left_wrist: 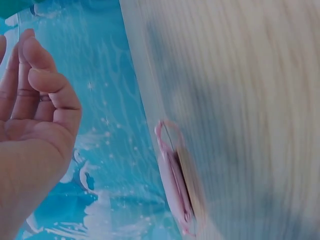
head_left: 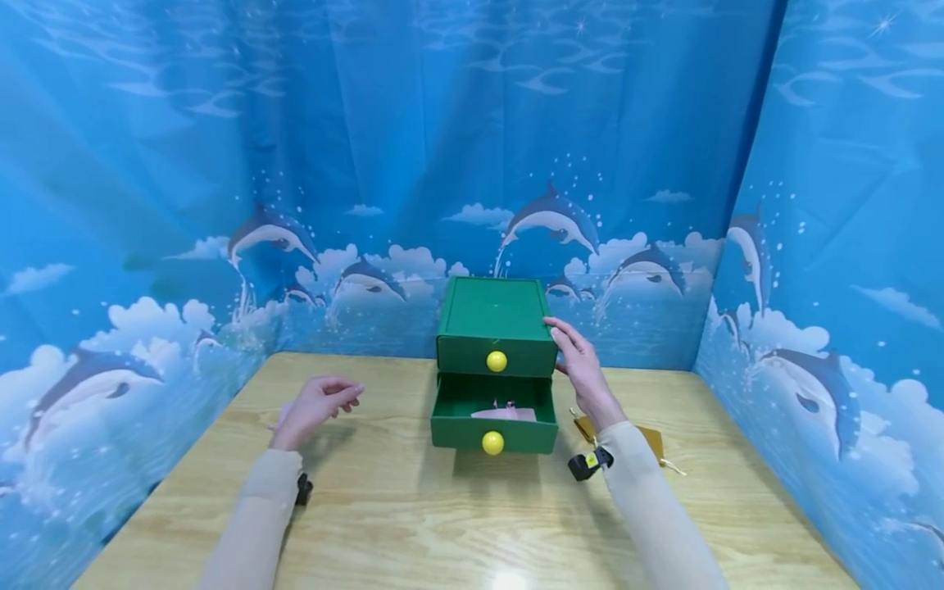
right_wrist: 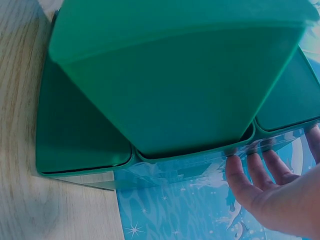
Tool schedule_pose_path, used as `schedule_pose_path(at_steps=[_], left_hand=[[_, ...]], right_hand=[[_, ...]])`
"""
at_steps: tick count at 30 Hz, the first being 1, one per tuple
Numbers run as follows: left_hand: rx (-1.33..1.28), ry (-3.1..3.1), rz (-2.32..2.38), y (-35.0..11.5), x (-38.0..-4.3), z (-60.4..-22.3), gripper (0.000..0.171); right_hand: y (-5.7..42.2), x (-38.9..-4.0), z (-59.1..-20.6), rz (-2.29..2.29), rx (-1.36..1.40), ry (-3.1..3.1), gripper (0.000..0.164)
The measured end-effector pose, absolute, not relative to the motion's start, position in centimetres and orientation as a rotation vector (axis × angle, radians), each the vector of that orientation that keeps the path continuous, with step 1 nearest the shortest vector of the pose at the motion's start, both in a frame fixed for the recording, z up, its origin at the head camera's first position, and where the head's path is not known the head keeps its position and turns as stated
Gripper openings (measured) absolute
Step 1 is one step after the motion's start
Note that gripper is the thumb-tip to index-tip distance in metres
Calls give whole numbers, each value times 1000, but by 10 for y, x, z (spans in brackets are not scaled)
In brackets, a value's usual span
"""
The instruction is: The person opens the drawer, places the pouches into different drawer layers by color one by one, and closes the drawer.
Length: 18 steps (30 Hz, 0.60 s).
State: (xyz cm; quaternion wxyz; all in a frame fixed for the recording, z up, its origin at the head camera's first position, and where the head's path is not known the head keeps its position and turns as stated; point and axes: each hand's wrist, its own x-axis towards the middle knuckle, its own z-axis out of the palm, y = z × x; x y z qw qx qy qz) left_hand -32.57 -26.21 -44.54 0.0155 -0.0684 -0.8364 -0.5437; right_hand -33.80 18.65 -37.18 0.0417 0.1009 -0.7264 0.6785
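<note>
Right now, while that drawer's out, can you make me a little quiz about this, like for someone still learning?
1. True or false: the pulled-out drawer has a pink item inside.
2. Which fingers are at the side of the green box?
A) the left
B) the right
C) both
3. Fill in the colour: the round knobs on the drawer fronts are ____.

Key:
1. True.
2. B, the right fingers.
3. Yellow.

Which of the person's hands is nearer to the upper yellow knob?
Right. The right hand touches the green drawer box, right of the upper yellow knob; the left hand is farther off, left of it, above the table.
</note>
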Motion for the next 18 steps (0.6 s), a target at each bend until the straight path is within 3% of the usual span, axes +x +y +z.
schedule_pose_path(at_steps=[18], left_hand=[[42,-2491,-1735,-307,-321,-447,54]], right_hand=[[186,-338,-372,2078,301,-2233,51]])
